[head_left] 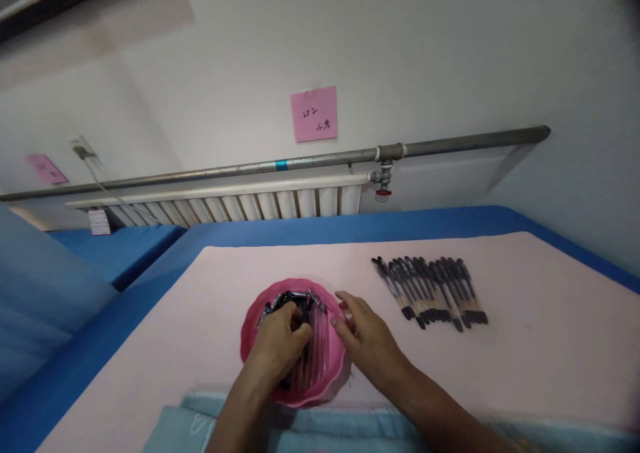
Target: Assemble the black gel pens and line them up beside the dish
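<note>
**Bowl of pen parts: both hands at it, row of pens to the right**

Wall [440,59] at the back; blue-covered worktop [350,231] in front of it. Pink mat [540,373] over most of the worktop. Light blue cloth [345,421] at the near edge.

Pink bowl [249,326], wavy rim, on the mat between the hands. Pens [430,291], dark at both ends, lie side by side in a slanting row right of the bowl, well apart from it.

Left hand [280,339]: reaching into the bowl, fingers and thumb close together, grip narrow. Cannot tell whether it holds a piece. Right hand [367,336]: at the right rim, thumb and fingers parted, grip fairly wide, apparently nothing in it. Rim contact unclear.

In the bowl: clear tubes [315,356] on the right, dark pieces [295,297] toward the back.

Risks (judgement): pressing on one side of the rim could tip the bowl and spill the parts. Pulling one piece could drag others, as they lie crowded. A forearm brushing the row could roll the pens out of line.
</note>
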Demonstrator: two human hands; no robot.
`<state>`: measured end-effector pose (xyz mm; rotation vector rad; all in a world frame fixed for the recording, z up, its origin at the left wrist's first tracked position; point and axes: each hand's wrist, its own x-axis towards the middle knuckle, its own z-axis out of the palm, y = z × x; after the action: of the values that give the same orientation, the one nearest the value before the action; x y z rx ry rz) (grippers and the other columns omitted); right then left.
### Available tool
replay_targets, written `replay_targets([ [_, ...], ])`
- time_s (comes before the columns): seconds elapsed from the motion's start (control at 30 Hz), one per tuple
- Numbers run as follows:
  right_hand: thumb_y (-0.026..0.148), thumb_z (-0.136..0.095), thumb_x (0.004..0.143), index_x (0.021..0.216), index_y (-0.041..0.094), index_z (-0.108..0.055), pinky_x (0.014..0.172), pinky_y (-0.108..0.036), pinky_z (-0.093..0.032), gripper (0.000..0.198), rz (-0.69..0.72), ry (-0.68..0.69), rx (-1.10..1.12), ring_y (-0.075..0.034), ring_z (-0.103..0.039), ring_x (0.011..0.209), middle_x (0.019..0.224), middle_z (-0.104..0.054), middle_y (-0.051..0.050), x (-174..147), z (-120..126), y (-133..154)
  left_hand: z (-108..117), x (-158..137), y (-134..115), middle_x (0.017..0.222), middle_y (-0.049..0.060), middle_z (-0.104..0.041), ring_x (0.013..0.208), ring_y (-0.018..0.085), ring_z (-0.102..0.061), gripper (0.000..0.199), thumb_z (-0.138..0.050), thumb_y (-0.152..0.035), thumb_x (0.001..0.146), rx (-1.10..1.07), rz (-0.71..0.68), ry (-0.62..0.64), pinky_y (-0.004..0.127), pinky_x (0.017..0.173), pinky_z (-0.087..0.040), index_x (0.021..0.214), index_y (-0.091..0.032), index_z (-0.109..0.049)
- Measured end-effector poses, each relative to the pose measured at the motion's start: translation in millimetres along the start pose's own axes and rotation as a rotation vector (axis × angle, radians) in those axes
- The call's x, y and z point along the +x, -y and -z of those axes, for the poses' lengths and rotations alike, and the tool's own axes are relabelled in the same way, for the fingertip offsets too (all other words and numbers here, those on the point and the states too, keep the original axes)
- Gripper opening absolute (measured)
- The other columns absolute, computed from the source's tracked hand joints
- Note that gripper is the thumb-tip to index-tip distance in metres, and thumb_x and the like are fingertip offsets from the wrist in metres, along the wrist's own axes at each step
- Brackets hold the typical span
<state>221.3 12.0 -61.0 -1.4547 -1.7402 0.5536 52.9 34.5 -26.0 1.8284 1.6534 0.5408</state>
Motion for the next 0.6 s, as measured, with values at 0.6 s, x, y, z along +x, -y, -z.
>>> replay_targets([
  [0.6, 0.015, -0.056, 0.070, 0.065, 0.021, -0.065, 0.089, -0.048, -0.038, 0.012, -0.183, 0.167, -0.215, -0.031, -0.050, 0.105, 0.111, -0.061, -0.007, 5, -13, 21, -21, 4, 4, 0.059, -0.003, -0.053, 0.053, 0.010, -0.046, 0.009, -0.047, -0.015, 0.072, -0.205, -0.009, 0.040, 0.022, 0.050, -0.030, 0.063, -0.019, -0.047],
])
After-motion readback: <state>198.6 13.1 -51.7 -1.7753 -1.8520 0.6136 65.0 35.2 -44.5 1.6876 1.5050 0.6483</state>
